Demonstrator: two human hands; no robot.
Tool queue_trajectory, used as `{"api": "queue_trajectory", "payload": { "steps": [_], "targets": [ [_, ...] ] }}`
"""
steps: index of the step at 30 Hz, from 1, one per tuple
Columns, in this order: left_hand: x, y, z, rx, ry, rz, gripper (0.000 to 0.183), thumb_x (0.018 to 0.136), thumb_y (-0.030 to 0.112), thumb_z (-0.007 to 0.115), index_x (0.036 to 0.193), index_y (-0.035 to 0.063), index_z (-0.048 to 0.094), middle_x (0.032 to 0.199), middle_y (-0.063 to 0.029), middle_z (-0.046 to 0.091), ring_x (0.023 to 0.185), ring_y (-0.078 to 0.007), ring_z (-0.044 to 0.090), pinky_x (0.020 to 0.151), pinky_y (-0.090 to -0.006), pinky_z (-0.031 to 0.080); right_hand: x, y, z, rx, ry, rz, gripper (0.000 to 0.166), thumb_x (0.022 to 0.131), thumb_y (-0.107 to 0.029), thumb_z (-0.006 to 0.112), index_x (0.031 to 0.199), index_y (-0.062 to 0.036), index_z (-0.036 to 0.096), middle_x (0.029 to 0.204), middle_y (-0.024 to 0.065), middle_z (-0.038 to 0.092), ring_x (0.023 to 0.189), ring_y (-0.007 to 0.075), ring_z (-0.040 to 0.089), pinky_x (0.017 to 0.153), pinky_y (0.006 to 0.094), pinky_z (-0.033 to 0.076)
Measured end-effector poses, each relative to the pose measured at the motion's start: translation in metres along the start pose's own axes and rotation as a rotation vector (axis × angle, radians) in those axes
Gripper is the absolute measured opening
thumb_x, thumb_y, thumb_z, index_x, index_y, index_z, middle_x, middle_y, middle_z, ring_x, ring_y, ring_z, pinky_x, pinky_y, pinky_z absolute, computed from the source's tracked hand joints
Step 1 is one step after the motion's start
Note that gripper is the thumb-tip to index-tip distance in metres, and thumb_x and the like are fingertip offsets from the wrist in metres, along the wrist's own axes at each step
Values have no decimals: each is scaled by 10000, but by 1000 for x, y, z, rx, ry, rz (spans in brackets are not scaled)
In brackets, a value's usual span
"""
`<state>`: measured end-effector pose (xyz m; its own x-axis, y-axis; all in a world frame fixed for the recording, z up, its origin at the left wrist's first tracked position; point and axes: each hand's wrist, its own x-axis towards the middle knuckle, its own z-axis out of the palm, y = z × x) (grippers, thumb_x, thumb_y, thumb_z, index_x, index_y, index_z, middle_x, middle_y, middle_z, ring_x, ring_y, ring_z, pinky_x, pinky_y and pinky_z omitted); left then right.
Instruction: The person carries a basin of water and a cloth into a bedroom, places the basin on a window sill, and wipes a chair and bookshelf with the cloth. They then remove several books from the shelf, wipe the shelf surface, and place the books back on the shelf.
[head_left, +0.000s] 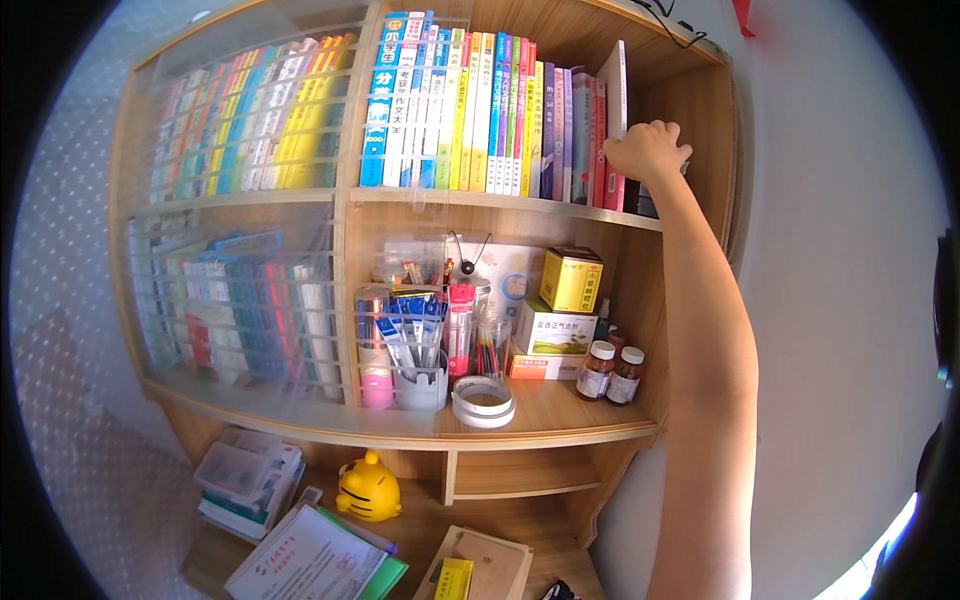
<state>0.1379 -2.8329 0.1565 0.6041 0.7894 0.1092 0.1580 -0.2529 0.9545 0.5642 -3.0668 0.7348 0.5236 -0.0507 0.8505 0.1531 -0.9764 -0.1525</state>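
Note:
My right hand reaches up to the right end of the upper book row. Its thumb lies across the spine of a thin white and pink-red book, which leans slightly at the end of the row. The other fingers curl on the far right side, where a small dark thing partly shows below the hand. Whether the fingers grip anything is hidden by the back of the hand. To the left, a row of upright books with coloured spines fills the shelf. My left hand is out of view.
A clear sliding panel covers the left compartments. Below stand medicine boxes, two brown bottles, tape rolls and a grey pen holder. A yellow figurine and papers lie on the desk. A wall rises at right.

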Motion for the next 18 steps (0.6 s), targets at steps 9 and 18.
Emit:
{"api": "queue_trajectory", "payload": {
  "steps": [9,18],
  "targets": [
    [-8,-16,-4,-53,-27,-41,320,851,180,556,1153,85,511,894,-18,574,712,-87,504,578,-224,424,3,23,28,213,208,-101,358,745,-302,500,908,-29,666,1228,129,459,1215,300,279,966,642,106],
    [-9,-22,-3,101,-48,39,301,851,153,545,1122,24,514,950,-77,582,843,-165,538,736,-276,448,-8,30,37,21,317,-153,273,727,-255,538,828,-50,688,1197,125,487,1216,292,299,970,642,90]
  ]
}}
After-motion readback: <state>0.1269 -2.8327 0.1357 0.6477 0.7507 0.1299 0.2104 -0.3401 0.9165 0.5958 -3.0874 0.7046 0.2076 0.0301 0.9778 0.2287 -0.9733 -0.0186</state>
